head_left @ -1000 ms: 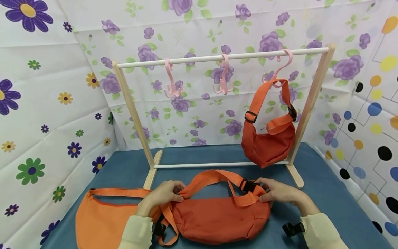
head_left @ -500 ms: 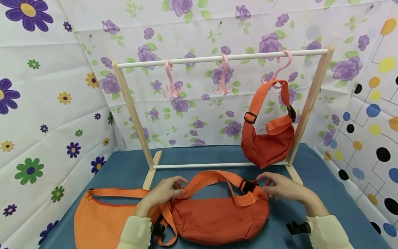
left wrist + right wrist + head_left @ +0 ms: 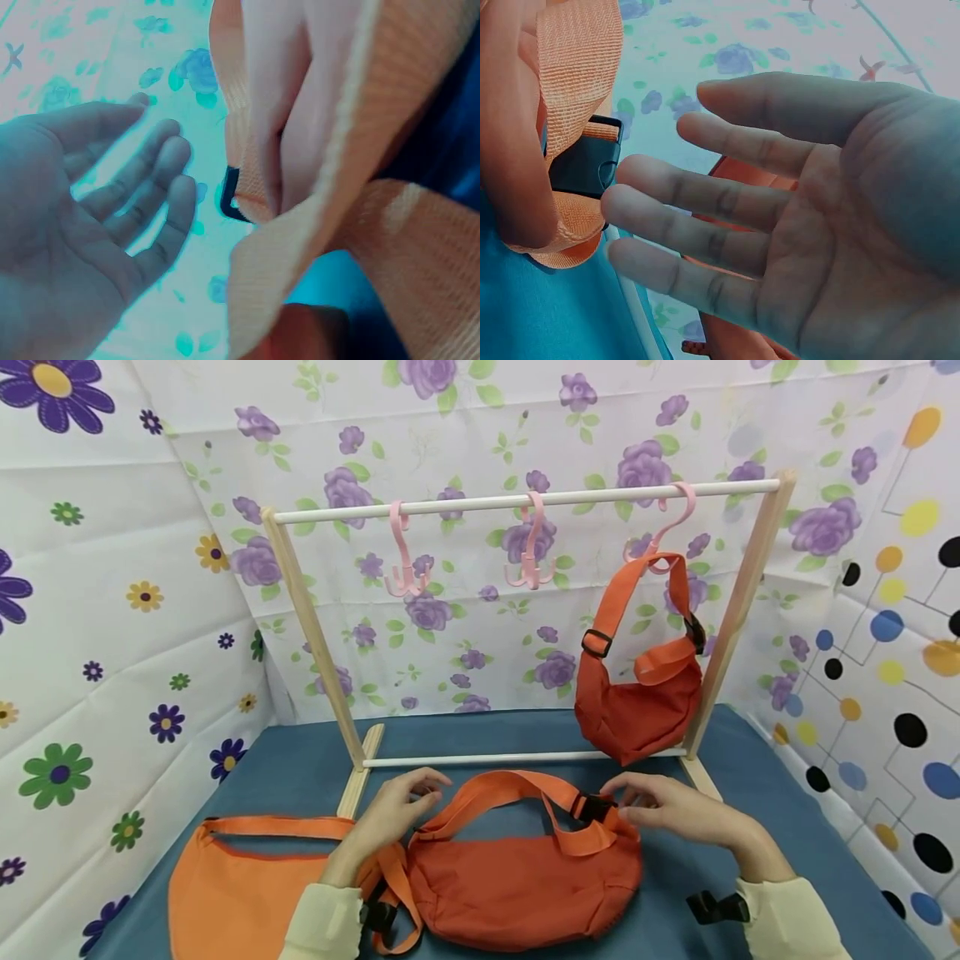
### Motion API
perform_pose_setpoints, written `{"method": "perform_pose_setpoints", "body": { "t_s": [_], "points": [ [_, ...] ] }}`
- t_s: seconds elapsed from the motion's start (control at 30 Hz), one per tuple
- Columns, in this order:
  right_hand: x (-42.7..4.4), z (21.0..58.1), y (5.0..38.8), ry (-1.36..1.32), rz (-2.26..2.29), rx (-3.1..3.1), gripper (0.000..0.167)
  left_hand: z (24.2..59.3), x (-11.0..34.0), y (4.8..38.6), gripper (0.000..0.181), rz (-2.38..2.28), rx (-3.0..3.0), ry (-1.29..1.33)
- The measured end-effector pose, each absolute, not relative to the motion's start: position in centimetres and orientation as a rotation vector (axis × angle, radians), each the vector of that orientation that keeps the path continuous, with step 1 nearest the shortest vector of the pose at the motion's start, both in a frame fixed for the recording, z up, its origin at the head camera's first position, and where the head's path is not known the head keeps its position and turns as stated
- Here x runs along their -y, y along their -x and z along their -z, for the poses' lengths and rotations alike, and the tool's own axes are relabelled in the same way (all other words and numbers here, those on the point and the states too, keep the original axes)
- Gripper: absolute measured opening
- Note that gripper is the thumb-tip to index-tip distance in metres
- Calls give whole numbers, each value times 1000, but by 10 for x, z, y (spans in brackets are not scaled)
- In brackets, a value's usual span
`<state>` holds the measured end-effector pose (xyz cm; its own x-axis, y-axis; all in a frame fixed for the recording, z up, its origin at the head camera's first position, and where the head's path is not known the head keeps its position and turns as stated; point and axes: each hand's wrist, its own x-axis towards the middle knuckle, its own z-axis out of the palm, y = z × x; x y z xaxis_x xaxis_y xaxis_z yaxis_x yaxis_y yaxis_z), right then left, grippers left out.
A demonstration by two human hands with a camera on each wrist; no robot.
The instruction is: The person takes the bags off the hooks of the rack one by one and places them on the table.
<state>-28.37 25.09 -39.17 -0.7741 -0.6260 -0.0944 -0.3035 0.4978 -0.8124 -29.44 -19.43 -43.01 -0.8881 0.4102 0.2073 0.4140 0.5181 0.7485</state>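
A red-orange waist bag [image 3: 525,889] lies on the blue table, its orange strap [image 3: 498,787] arched above it. Off the bag's left end, my left hand [image 3: 401,810] hovers with relaxed fingers, apart from the strap; the left wrist view shows its palm [image 3: 82,217] holding nothing. My right hand [image 3: 667,810] is beside the bag's right end, close to the black buckle [image 3: 596,807]. In the right wrist view its fingers [image 3: 697,187] are extended and bare, near the buckle. An orange bag [image 3: 240,902] lies at the left, partly under my left forearm.
Behind stands a wooden rack with a white rail [image 3: 465,506]. Pink hooks [image 3: 405,577] hang at its left and middle [image 3: 531,572]. Another red-orange bag [image 3: 637,710] hangs from the right hook [image 3: 671,527]. Patterned cloth walls surround the table.
Both hands have let go of the bag's ends. The left hand has lifted slightly up and left; the right fingers have loosened. The bag stays in place and the view has shifted slightly.
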Motion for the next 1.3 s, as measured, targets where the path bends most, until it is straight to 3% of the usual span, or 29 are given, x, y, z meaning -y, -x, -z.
{"method": "perform_pose_setpoints", "body": {
  "t_s": [0.33, 0.67, 1.3],
  "points": [
    [-250, 390, 282, 754, 1242, -2403, 37, 432, 177, 289, 25, 1502, 2652, 870],
    [-254, 378, 276, 785, 1434, -2450, 29, 408, 159, 290, 20, 1500, 2635, 967],
    [-264, 306, 273, 992, 1634, -2951, 20, 353, 104, 300, 31, 1440, 2561, 1042]
  ]
}}
